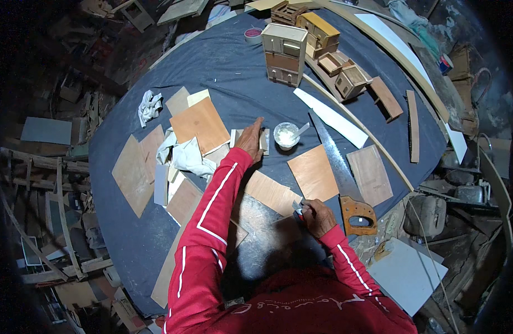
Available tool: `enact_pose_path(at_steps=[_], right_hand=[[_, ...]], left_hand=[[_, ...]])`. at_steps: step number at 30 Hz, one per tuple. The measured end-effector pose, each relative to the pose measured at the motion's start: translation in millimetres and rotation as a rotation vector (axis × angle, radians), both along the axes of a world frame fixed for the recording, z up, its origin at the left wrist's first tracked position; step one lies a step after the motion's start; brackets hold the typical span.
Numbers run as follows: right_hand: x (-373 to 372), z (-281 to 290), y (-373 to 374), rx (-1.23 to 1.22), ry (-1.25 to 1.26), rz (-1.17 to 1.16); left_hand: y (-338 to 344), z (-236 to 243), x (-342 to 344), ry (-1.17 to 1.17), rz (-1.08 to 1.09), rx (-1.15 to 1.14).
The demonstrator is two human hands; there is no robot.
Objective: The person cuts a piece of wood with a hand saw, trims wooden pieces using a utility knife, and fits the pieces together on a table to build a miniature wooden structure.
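Observation:
My left hand (252, 139) reaches forward, fingers stretched out, over a small pale wooden piece (265, 142) whose edges show on both sides of it. To its right stands a clear plastic cup (286, 136) of white paste, a flat stick (302, 130) leaning in it. My right hand (318, 216) is closed around a small object, mostly hidden, with a greyish end near the thumb. That hand is beside a thin light-brown wood sheet (272, 193). Further right lies a handsaw (358, 216) with a wooden handle, next to a square orange-brown sheet (313, 171).
Wood sheets (199, 126) and white cloth (194, 157) lie left of my arm. A small wooden cabinet (283, 54), miniature furniture (351, 80) and a tape roll (253, 35) stand at the back. A long thin strip (359, 133) and white board (331, 118) cross the right side.

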State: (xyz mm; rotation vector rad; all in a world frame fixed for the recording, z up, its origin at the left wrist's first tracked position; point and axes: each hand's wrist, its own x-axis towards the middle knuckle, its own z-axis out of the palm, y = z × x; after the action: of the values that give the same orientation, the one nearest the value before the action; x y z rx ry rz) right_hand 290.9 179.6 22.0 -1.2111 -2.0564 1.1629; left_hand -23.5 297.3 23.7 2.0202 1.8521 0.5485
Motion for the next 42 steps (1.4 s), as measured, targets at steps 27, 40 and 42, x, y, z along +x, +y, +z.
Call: enact_pose_path(at_steps=[27,40,42], right_hand=[[-1.0,-6.5,4.9,-0.002,-0.037,-0.036],[0.6,-16.3,5.1,-0.026,-0.027,-0.038],[-0.3,-13.1,5.5,-0.031,-0.039,-0.027]], left_hand=[[0.7,-11.8,5.3,-0.101,0.089,-0.120],[-4.1,-16.0,13.3,-0.134,0.165,-0.036],[-3.9,-17.7,12.1,-0.134,0.162,-0.038]])
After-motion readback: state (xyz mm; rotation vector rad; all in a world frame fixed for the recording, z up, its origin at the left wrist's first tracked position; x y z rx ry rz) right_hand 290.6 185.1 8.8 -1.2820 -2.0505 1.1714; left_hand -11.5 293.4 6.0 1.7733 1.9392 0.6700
